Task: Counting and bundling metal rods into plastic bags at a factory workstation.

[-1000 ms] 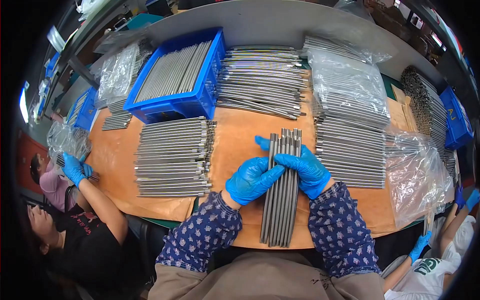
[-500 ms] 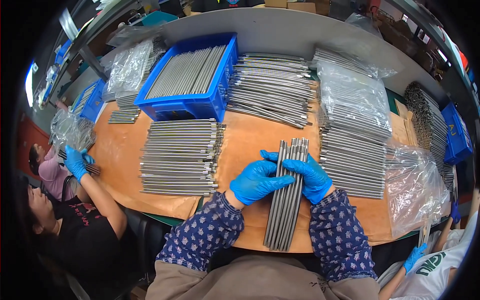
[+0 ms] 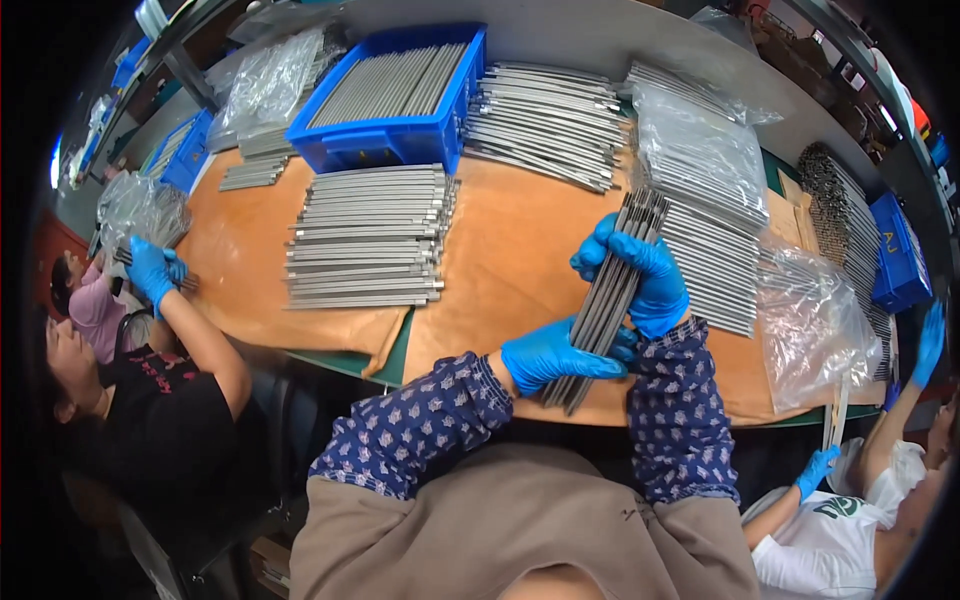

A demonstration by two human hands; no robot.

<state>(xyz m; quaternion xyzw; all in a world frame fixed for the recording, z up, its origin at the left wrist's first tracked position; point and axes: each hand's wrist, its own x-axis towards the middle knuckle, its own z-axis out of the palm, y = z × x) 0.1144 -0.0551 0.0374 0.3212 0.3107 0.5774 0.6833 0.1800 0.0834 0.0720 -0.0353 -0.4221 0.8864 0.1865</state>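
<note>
Both my hands wear blue gloves and grip one bundle of long grey metal bars point(image 3: 612, 290), tilted with its far end up over the brown paper-covered table point(image 3: 510, 250). My left hand point(image 3: 553, 357) clasps the bundle's near end. My right hand point(image 3: 637, 270) wraps around its upper half. A flat stack of similar bars point(image 3: 370, 238) lies to the left of my hands, and another stack point(image 3: 715, 262) lies just right of them.
A blue bin point(image 3: 395, 95) of bars stands at the back, with more bar piles point(image 3: 545, 120) and clear plastic bags point(image 3: 815, 325) around. A person in black and another in pink, blue-gloved point(image 3: 150, 270), sit at left. A person's gloved hand point(image 3: 817, 468) shows at lower right.
The bundle lay flat on the table under both hands; now I have lifted and tilted it, the left hand sliding to its near end. My view has shifted right.
</note>
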